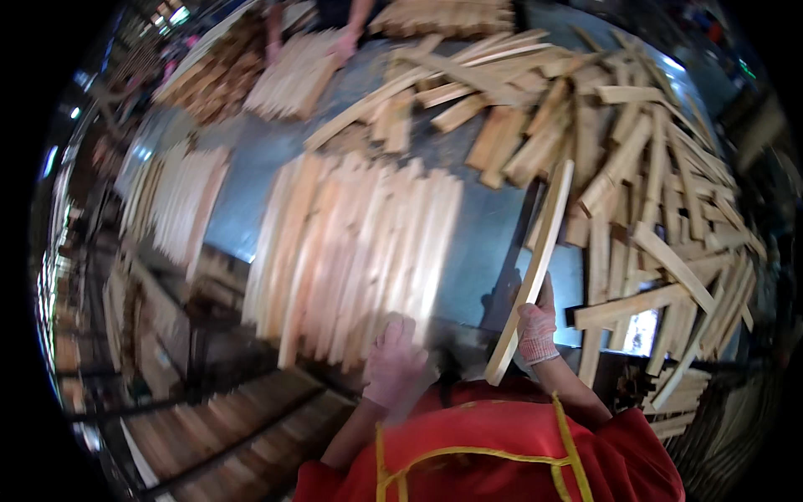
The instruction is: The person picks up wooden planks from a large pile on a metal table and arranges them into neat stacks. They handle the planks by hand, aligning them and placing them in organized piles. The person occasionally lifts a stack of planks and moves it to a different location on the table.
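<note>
In my right hand (537, 333), in a pale knitted glove, is a long wooden strip (539, 259). The strip tilts away from me, its near end beside my red apron (477, 431). My left hand (395, 368), gloved as well, is at the near ends of a row of wooden strips (360, 243) laid side by side on the metal table (481, 251). Its fingers look stretched forward and hold nothing that I can make out; motion blurs them slightly. Whether they touch the strips I cannot tell.
A loose heap of wooden pieces (615, 180) covers the table's right side. Another row of strips (180, 201) lies at left. Across the table, a person's gloved hands (343, 46) are on a stack of strips (293, 75). Boards (234, 427) lie low at front left.
</note>
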`<state>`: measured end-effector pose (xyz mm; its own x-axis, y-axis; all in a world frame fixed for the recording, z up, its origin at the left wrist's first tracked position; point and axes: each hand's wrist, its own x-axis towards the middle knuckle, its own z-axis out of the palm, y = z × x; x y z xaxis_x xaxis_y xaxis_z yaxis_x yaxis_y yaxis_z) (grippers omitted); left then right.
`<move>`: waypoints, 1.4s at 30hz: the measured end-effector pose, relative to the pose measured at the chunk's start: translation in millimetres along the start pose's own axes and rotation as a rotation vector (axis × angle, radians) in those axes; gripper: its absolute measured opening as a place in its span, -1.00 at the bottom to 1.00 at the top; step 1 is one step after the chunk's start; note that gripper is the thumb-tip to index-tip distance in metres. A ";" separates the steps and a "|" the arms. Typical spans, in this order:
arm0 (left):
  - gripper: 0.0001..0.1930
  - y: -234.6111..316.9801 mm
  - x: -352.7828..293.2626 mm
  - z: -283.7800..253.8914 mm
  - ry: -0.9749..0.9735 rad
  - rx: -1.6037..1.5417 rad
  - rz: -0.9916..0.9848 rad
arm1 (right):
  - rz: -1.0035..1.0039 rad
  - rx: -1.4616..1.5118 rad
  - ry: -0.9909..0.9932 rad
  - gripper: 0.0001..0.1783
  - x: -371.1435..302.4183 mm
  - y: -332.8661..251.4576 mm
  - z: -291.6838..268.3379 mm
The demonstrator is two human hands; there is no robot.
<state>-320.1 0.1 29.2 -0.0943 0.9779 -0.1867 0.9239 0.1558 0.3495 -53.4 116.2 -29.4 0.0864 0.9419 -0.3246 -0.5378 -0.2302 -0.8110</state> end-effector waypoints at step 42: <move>-0.40 20.5 176.4 -127.6 0.535 -0.670 -0.143 | -0.301 -0.856 -0.360 -0.03 94.2 -116.3 167.5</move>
<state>-365.2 193.6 120.6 -0.5099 0.8507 0.1277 0.4930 0.1673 0.8538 -123.2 272.7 115.9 -0.2171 0.9761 0.0063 0.2685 0.0659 -0.9610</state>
